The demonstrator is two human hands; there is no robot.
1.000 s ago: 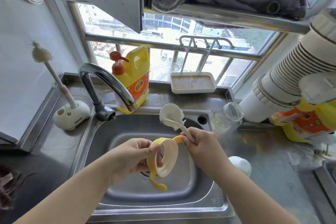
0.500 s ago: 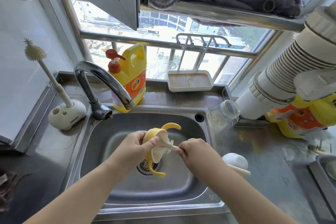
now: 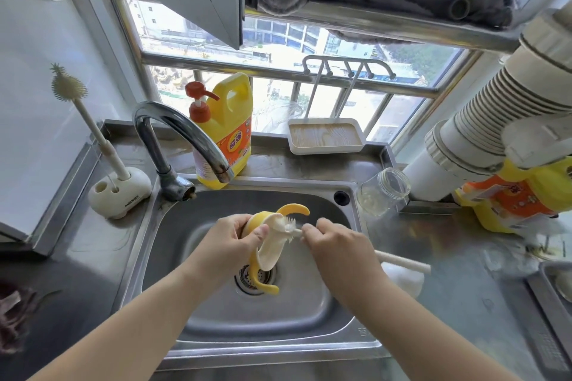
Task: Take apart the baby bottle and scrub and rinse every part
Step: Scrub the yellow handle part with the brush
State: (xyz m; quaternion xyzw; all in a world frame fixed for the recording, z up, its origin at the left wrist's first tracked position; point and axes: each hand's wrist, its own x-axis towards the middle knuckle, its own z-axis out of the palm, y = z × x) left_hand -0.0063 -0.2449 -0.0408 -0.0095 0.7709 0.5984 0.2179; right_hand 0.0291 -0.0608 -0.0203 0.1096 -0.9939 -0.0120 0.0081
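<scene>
While the left hand [image 3: 230,241] curls its fingers round the yellow handled collar [image 3: 263,244] above the sink [image 3: 309,318] drain, the right hand [image 3: 335,244] pinches a small brush [image 3: 289,226] — its bristles inside the collar's ring — and the glass bottle [image 3: 383,192] lies on the counter beside the sink.

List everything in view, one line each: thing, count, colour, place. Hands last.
handled collar: 1, yellow and cream, over the sink, in the left hand
brush: 1, cream, bristles at the collar
sink: 1, steel, centre
tap: 1, chrome, back left
detergent jug: 1, yellow, red pump, behind the tap
spiky brush in stand: 1, cream, left counter
glass bottle body: 1, clear, lying right of the sink
tray rack: 1, cream, windowsill
left hand: grips the collar
right hand: holds the brush handle
</scene>
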